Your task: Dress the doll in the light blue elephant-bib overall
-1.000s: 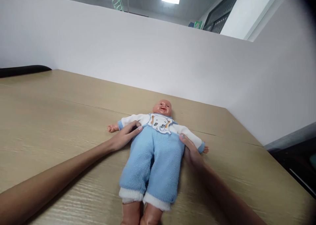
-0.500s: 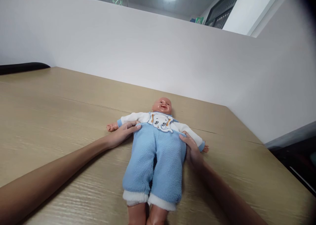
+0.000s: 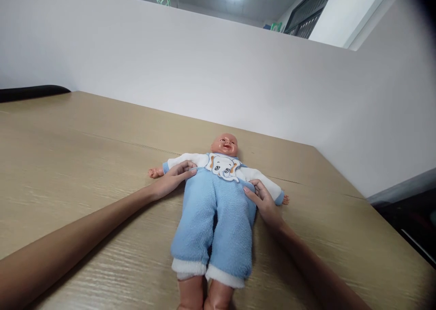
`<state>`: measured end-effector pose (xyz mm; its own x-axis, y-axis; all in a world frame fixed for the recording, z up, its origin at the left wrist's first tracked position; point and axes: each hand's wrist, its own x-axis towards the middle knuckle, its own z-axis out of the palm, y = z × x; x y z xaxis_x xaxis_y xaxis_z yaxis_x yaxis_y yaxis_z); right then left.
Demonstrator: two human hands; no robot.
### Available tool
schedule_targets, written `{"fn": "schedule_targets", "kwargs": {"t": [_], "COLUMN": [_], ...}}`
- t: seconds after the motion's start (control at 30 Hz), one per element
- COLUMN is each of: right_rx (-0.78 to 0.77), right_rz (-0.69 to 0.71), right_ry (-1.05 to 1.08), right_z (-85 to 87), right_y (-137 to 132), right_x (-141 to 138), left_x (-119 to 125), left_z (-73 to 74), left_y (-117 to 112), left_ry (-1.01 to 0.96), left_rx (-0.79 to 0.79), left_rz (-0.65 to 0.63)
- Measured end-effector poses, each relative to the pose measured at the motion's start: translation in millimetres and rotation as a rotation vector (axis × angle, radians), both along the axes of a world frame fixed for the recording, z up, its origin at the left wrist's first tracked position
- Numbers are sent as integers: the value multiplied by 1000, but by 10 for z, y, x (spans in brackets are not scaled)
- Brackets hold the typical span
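Note:
A baby doll (image 3: pixel 224 145) lies on its back on the table, head away from me. It wears a white top with an elephant face (image 3: pixel 223 166) on the chest and fluffy light-blue pants (image 3: pixel 199 210) with white cuffs. At the waistband's left side, my left hand (image 3: pixel 175 178) is closed on the pants' edge, thumb in front and fingers curled behind. My right hand (image 3: pixel 265 203) pinches the waistband on the other side, its thumb resting on the blue cloth. The doll's arms spread outward past both hands. Its feet are cut off by the lower picture edge.
The wooden table (image 3: pixel 102 164) has thin seams running across it. Behind it stands a pale partition wall (image 3: pixel 170 65). A black rounded object (image 3: pixel 34 92) is at the far left edge, and dark items (image 3: pixel 405 219) sit beyond the table's right edge.
The right hand has shifted slightly up and its thumb has moved left along the waistband. My left hand stays at its side, its fingers a little more bent. The doll lies as before.

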<state>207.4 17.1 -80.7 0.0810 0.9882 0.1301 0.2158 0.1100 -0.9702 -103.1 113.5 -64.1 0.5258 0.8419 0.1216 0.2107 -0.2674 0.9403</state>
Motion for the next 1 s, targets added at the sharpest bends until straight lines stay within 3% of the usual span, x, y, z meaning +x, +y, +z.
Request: {"fn": "schedule_targets", "kwargs": {"t": [0.13,0.27,0.4,0.5,0.57,0.7,0.9,1.0], "right_rx": [19,79,271,390,386,272,324,280], "right_rz": [-95,-202,-334,-298,-215,-139,-366,-338], "right_ry": [-116,-403,-714,-878,-910,-799,-495,-197], "right_z": [-44,-30,28,-19,-91,-164,51,99], "right_y": [-27,-137,-261,-278,-259,-230,-299,-338], "right_x": [16,164,481,753,903,1046,803,612], "left_x": [34,99,155,254,382,799,1534,1740], "left_z": [-49,-43,109,312,452,617,611,577], "left_y": [-3,-23,-47,-65,-68,17,290,342], "left_ry": [-19,4,48,83,90,138,412,527], "left_rx": [18,141,318,545,639,708,826,806], "left_rz": [76,190,249,254,181,-90,-452,-536]}}
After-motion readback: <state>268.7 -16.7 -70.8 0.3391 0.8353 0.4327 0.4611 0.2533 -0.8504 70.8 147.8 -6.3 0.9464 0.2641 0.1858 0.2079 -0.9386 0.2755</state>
